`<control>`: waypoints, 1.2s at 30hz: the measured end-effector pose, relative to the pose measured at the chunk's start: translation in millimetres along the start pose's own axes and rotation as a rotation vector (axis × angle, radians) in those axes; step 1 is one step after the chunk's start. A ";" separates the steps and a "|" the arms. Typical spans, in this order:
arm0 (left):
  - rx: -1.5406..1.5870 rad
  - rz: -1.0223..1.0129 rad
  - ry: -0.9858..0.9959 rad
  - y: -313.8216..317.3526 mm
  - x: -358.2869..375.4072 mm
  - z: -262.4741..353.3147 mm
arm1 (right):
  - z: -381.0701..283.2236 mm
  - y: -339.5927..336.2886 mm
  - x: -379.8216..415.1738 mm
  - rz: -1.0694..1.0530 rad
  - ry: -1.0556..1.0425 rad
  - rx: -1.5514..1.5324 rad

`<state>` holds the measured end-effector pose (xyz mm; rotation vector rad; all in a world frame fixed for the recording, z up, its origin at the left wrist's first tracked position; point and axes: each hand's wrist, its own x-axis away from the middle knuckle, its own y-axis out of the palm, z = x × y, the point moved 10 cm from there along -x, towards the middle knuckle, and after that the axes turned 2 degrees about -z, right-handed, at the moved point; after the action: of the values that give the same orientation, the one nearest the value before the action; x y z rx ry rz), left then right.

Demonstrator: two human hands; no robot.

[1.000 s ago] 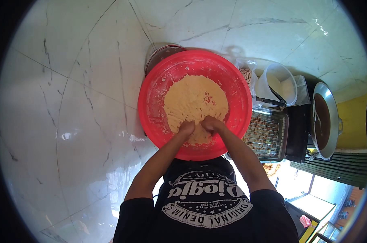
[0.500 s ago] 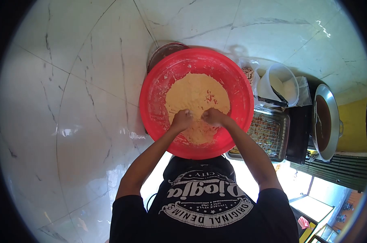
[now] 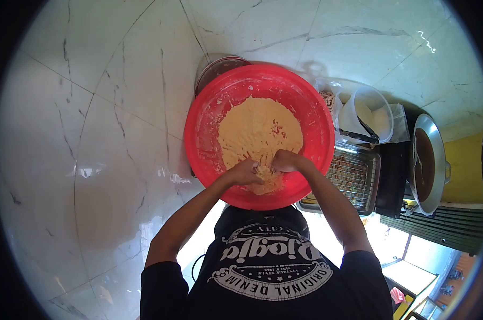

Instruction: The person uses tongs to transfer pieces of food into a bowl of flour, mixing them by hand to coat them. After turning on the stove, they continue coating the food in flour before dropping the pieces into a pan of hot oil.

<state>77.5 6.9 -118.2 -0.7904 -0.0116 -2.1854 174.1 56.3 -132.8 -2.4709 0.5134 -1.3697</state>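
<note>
- Plainly, in the head view, the pale floury mix (image 3: 257, 122) lies inside the red bowl (image 3: 317, 117), most of it beyond both hands, while a narrower clumpy patch (image 3: 271, 185) sits on the body side, between and just below them.
- Its main spread is roundish, so no clear long axis shows; the clumpy patch tapers toward the black shirt (image 3: 271, 261).
- The left hand (image 3: 245, 172) reaches in from that patch's left edge and sits nearer the body; the right hand (image 3: 286, 160), at its upper right, is the farther one.
- Left fingers are half curled, the thumb apart from them; whether they pinch any mix, I cannot tell. The right hand bends downward, fingertips hidden, so its grip cannot be told either.
- Compared with half a second ago, both hands are closer to the body, and the left has loosened from a rounded fist; the red bowl has hardly shifted.
</note>
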 end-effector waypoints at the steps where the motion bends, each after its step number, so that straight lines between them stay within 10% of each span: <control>1: 0.001 -0.002 0.000 -1.7 0.1 -2.0 | 7.5 -2.1 -3.7 0.025 0.023 -0.010; 3: -0.121 0.272 -0.156 -32.8 2.7 -17.2 | 19.1 -5.0 -7.5 0.079 0.095 0.049; 7: -0.389 0.095 -0.147 6.9 -25.3 -32.7 | 27.4 38.4 -26.3 -0.076 0.134 -0.358; 11: -0.382 0.087 -0.174 15.6 -14.1 -4.0 | 5.3 40.6 -11.5 -0.195 0.124 -0.127; 19: -0.424 0.264 -0.063 0.8 5.4 20.5 | -28.4 -3.4 12.1 0.144 -0.282 0.160; 22: -0.368 0.010 -0.092 6.6 5.9 11.7 | -30.5 10.3 16.8 -0.139 -0.202 0.026; 25: -0.346 0.248 -0.007 -17.1 0.5 -6.6 | 7.6 -11.3 4.0 0.134 0.170 -0.068; 28: -0.209 0.256 -0.393 -17.5 -17.3 -57.2 | 28.8 20.5 -16.3 0.015 0.301 -0.175; 30: 0.317 0.273 -0.452 1.0 -29.5 -74.5 | 18.1 44.2 -23.5 -0.062 0.211 -0.317; 36: 0.364 0.291 -0.287 2.7 -21.7 -39.9 | -10.4 30.3 -10.1 -0.010 -0.055 -0.261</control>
<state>68.6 9.7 -162.7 -0.8288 -0.4032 -1.7157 154.9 32.7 -147.0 -2.7107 0.7080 -1.3070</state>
